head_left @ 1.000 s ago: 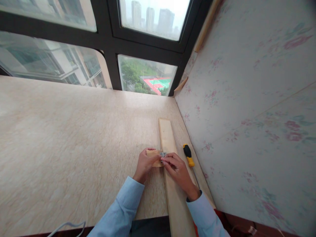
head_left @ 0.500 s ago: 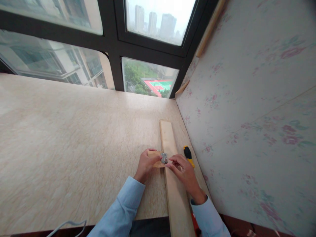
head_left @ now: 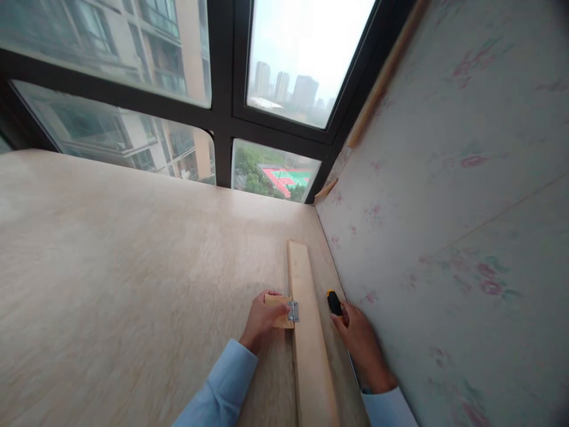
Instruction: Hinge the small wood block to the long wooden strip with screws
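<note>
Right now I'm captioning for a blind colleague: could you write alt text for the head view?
The left hand pinches a small wooden piece beside a long board, a metal hinge lying across both; the right hand has its fingers on a screwdriver handle. Beneath is a pale surface; beyond it, a window.

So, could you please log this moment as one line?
left hand: holds board | hinge: spans board, plank | right hand: grasps screwdriver
</note>
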The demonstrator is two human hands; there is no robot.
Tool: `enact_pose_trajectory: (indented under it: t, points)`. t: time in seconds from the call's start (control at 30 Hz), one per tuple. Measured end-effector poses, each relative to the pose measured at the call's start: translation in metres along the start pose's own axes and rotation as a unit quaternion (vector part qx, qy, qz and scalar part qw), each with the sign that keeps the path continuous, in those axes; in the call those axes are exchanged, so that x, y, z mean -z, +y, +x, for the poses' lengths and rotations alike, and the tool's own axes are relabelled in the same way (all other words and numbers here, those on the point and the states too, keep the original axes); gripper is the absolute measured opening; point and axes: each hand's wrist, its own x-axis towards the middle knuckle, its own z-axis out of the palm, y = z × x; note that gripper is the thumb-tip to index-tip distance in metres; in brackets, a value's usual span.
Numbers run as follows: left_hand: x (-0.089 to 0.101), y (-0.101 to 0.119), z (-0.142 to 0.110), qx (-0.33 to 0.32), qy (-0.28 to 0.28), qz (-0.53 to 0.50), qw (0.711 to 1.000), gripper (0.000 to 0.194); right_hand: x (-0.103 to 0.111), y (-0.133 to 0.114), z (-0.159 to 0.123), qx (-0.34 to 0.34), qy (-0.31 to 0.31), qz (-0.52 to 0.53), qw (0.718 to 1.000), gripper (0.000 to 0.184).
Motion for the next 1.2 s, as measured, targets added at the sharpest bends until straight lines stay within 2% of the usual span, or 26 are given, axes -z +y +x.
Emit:
enact_pose_trajectory:
  t: [0.2, 0.3, 0.37, 0.47, 0.5, 0.57, 0.6, 0.67, 0.8, 0.87, 1.0, 1.2]
  points:
    - [-0.001, -0.005, 0.004, 0.0, 0.002, -0.007, 1.0, 0.044, -0.004, -0.001, 0.006, -0.039, 0.0, 0.058, 0.998, 0.038]
    - [0.0, -0.006, 0.005, 0.0, 0.001, -0.007, 1.0, 0.043, -0.003, -0.005, 0.001, -0.091, 0.007, 0.195, 0.976, 0.04]
    - [0.0, -0.006, 0.005, -0.001, 0.003, -0.011, 1.0, 0.042, 0.005, -0.013, -0.005, -0.112, 0.049, 0.337, 0.933, 0.044]
    - [0.0, -0.005, 0.005, -0.002, 0.004, -0.019, 1.0, 0.04, 0.032, -0.035, -0.015, -0.093, 0.148, 0.548, 0.818, 0.038]
    - [-0.001, -0.004, 0.004, -0.002, 0.005, -0.019, 1.0, 0.04, 0.042, -0.044, -0.018, -0.079, 0.163, 0.592, 0.785, 0.036]
    - [-0.001, -0.003, 0.003, -0.002, 0.012, -0.017, 1.0, 0.039, 0.062, -0.063, -0.023, -0.054, 0.167, 0.629, 0.758, 0.038]
    - [-0.002, -0.002, 0.002, -0.004, 0.016, -0.017, 1.0, 0.039, 0.069, -0.072, -0.025, -0.037, 0.162, 0.633, 0.756, 0.038]
    - [-0.003, -0.001, 0.001, -0.008, 0.02, -0.021, 1.0, 0.04, 0.075, -0.086, -0.03, -0.008, 0.133, 0.62, 0.773, 0.038]
    - [-0.004, 0.0, -0.001, -0.007, 0.021, -0.023, 0.999, 0.042, 0.068, -0.105, -0.045, 0.035, 0.086, 0.55, 0.83, 0.033]
    - [-0.003, -0.001, -0.001, -0.002, 0.024, -0.014, 1.0, 0.043, 0.062, -0.111, -0.051, 0.051, 0.076, 0.525, 0.846, 0.031]
    - [-0.001, -0.002, 0.0, -0.004, 0.016, -0.008, 1.0, 0.041, 0.055, -0.12, -0.053, 0.069, 0.086, 0.494, 0.862, 0.028]
    - [0.0, -0.004, -0.001, -0.016, 0.004, -0.005, 1.0, 0.043, 0.049, -0.13, -0.038, 0.066, 0.099, 0.477, 0.871, 0.027]
